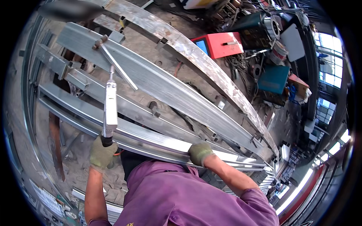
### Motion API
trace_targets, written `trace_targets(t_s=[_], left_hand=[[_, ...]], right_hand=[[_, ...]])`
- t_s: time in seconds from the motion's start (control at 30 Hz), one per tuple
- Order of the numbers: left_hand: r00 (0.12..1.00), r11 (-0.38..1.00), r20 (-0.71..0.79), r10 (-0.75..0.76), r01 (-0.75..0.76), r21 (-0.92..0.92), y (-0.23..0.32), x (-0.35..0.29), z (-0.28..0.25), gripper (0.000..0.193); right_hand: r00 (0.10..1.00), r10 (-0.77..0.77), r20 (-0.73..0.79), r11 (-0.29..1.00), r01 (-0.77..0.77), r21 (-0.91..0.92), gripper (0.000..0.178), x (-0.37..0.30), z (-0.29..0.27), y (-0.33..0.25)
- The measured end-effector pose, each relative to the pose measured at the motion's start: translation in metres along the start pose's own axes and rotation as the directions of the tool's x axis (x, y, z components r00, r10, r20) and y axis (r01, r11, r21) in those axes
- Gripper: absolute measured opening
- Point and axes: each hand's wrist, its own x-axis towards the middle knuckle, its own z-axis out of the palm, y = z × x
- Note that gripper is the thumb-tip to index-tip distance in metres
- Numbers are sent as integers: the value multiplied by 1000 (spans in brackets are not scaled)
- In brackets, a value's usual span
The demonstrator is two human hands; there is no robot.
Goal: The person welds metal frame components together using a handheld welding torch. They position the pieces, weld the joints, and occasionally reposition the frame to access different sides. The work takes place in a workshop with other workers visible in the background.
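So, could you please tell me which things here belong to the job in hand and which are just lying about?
Seemingly in the job:
silver tool, gripped by the left hand
near steel rails, under the right hand

Seemingly lying about:
hammer, unheld across the wide beam
brown bar at the left
teal box at the right

Your head cam, left fisheye: sits above your purple shirt [200, 196], faces down and forward, near your left hand [102, 153] and right hand [200, 153], wide enough to catch far windows [327, 71].
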Motion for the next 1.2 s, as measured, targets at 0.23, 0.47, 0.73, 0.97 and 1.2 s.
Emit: trace_targets(t_s=[0.23,0.47,0.73,0.97,1.2], left_hand=[[999,988,-51,-18,10,-154,-34,-14,41,40],[990,984,-121,-76,55,-167,-37,-32,65,38],[978,952,-131,-165,123,-281,-34,-40,89,42],[957,962,-221,-187,133,-238,-60,-50,111,51],[940,945,-226,-256,194,-264,-55,-51,127,51]], right_hand=[[1000,25,15,992,-23,-127,27,0,2,22],[998,60,9,953,-54,-299,29,6,-40,41],[999,44,-4,835,-39,-549,24,36,-98,52],[999,-36,-23,747,11,-665,24,89,-107,67],[994,-107,22,676,89,-732,26,127,-116,94]])
